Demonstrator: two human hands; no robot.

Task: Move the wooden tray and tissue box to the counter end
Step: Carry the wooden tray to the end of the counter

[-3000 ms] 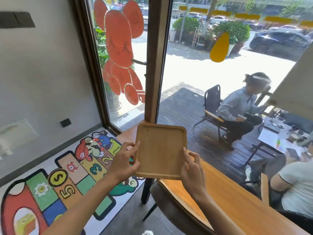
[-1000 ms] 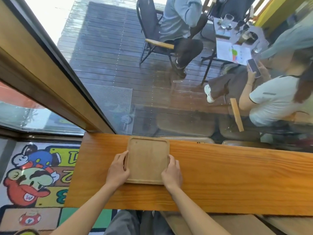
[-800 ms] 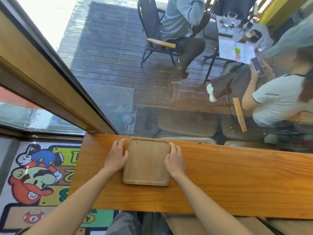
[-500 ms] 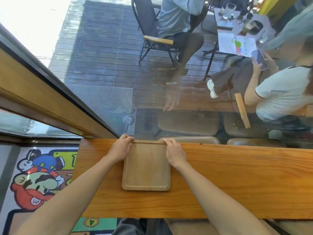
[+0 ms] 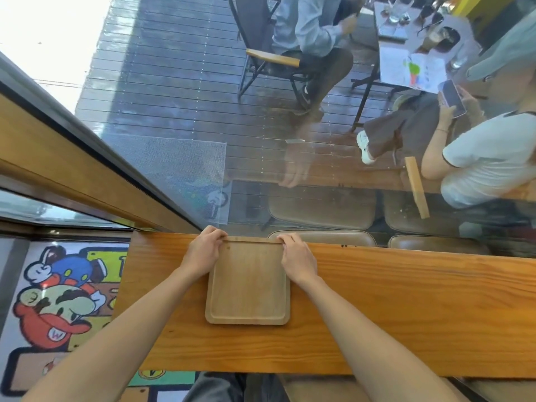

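Note:
The square wooden tray lies flat on the wooden counter, near the counter's left end, with its far edge against the window glass. My left hand grips the tray's far left corner, fingers curled over the rim. My right hand grips the far right corner the same way. No tissue box is in view.
The window glass rises straight from the counter's far edge. The counter ends at the left, above a cartoon floor mat. Padded stool seats show behind the glass line. Outside, people sit at a small table.
The tray came down from mid-air onto the counter. My hands slid from its near sides up to its far corners, and the tray sits pushed closer to the glass.

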